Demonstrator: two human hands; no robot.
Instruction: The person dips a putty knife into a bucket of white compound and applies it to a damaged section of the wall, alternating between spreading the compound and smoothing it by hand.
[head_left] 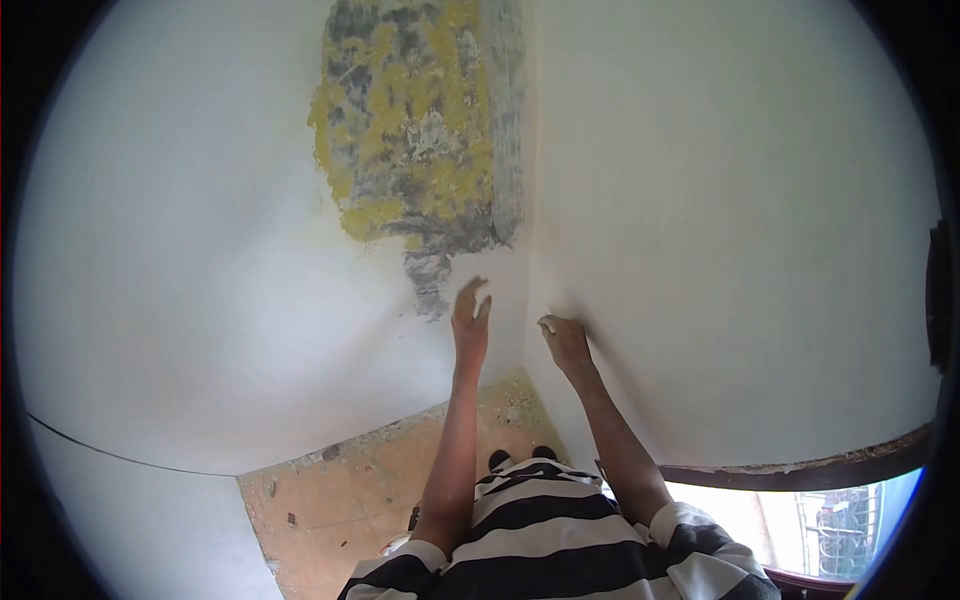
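My left hand [470,316] is raised in front of the wall, just below a scraped patch [415,130] of yellow and grey. Its thumb and fingers are apart, the fingers bent slightly, and nothing shows between them. My right hand [566,341] is to the right of the room corner, close to the right-hand wall [710,220]. Its fingers are curled together at the tips, where a small pale spot shows; I cannot tell what they hold. A narrow grey tail of the patch [430,285] runs down beside my left hand.
White walls meet at a corner in front of me. Below lies a tan tiled floor [340,500], with crumbs and flakes of debris [331,453] along the wall. A dark-framed opening [830,525] is at the lower right. A dark fitting [938,297] sits at the far right.
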